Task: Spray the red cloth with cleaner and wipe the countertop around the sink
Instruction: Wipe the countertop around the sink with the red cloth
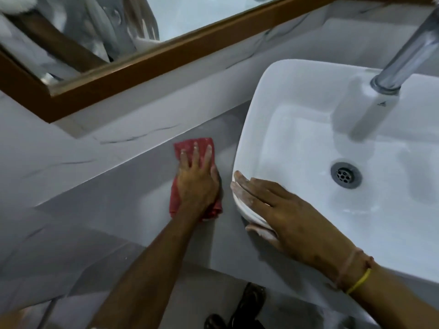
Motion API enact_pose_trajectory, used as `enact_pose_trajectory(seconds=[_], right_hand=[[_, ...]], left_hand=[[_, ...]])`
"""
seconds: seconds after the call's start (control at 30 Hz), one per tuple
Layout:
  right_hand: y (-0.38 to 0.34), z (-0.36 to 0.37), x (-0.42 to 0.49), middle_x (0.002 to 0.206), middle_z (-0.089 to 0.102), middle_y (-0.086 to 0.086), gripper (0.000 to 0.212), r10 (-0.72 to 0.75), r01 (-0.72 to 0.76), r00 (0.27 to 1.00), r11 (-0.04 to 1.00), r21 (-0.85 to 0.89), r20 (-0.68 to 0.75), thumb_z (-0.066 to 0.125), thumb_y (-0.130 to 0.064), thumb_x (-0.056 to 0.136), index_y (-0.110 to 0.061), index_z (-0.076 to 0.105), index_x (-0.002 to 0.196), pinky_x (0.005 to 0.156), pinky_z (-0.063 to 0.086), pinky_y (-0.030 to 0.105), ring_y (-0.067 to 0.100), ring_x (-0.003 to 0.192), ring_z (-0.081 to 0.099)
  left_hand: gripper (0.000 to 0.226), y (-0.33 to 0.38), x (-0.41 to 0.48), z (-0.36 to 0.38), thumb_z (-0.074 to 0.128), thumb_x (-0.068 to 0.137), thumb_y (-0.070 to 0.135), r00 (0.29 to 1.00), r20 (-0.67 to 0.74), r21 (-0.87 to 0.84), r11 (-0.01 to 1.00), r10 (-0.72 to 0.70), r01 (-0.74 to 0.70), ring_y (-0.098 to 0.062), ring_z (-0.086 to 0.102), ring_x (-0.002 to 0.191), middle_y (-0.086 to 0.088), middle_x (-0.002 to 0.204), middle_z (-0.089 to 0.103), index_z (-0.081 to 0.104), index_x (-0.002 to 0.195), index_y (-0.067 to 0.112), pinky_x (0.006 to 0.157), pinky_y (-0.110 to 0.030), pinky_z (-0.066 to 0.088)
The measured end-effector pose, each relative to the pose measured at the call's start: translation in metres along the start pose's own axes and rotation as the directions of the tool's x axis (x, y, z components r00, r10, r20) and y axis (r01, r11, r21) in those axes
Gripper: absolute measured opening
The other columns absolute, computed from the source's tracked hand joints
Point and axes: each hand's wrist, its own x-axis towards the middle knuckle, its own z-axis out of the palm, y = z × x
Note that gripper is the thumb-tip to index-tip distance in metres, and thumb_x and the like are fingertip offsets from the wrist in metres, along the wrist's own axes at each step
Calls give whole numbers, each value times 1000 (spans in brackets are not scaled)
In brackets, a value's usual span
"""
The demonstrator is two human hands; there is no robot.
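The red cloth (183,148) lies flat on the grey countertop (123,186), just left of the white sink (297,129). My left hand (197,179) presses down on the cloth with fingers spread, covering its middle. My right hand (280,210) rests on the sink's near left rim, fingers lying over the edge and the thumb under it. No spray bottle is in view.
A chrome tap (408,53) rises at the sink's back right, and a metal drain (346,175) sits in the basin. A wood-framed mirror (147,60) hangs above the marble backsplash. Below the counter edge a dark sandal (249,302) stands on the floor.
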Motion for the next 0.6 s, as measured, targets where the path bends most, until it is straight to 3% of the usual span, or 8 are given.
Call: enact_pose_trajectory(seconds=[0.07, 0.17, 0.23, 0.3, 0.4, 0.5, 0.6], right_hand=[[-1, 1, -2, 158, 11, -6, 73, 3, -3, 1000, 1000, -5, 19, 56, -35, 90, -25, 12, 147, 101, 47, 41, 21, 141, 29], [1, 3, -5, 158, 12, -9, 72, 29, -28, 999, 1000, -5, 20, 55, -40, 89, -29, 12, 147, 97, 51, 39, 20, 141, 30], [-1, 4, -5, 157, 22, -7, 74, 40, -41, 999, 999, -26, -21, 60, -39, 86, -27, 18, 146, 90, 55, 39, 22, 138, 36], [1, 8, -2, 156, 25, -6, 75, 36, -37, 999, 999, -21, -35, 62, -35, 85, -26, 19, 146, 88, 56, 40, 22, 137, 38], [5, 8, -2, 158, 19, -6, 72, 24, -24, 999, 1000, -19, -21, 57, -34, 89, -26, 14, 147, 93, 52, 41, 22, 140, 31], [3, 7, -3, 158, 19, -4, 72, 5, -6, 1000, 999, -34, -15, 58, -34, 89, -25, 16, 147, 93, 52, 42, 23, 140, 32], [1, 6, -5, 157, 21, -5, 71, 14, -15, 1000, 999, -50, -24, 58, -36, 89, -25, 19, 147, 90, 54, 42, 24, 139, 34]], left_hand=[[58, 7, -49, 15, 14, 100, 41, 988, 11, -16, 988, 156, -156, -27, -10, 151, -4, 164, -3, -1, 153, 23, 123, -47, 5], [55, -28, -125, 22, 16, 100, 34, 952, -10, -37, 951, 306, -306, -20, 5, 152, 0, 163, 15, 8, 153, 24, 121, -46, 17], [54, -74, -109, 19, 13, 99, 35, 959, -13, 44, 958, 284, -284, -22, 11, 151, -2, 161, 21, 9, 152, 26, 119, -44, 19], [56, -94, -67, 10, 8, 97, 40, 992, -7, 70, 990, 125, -125, -27, 9, 151, -6, 162, 16, 5, 152, 26, 122, -44, 12], [57, -59, 2, 1, 18, 98, 36, 996, -78, -14, 999, -31, 30, -34, 5, 151, -11, 163, 13, 11, 153, 22, 124, -48, 6], [57, -10, 10, 12, 8, 98, 37, 993, -68, 36, 995, 96, -94, -31, -6, 151, -7, 164, 3, 5, 153, 21, 122, -48, 1], [55, -10, -55, 26, 10, 99, 39, 975, -42, -52, 974, 220, -222, -22, -6, 152, -2, 164, 4, 2, 153, 27, 124, -45, 7]])
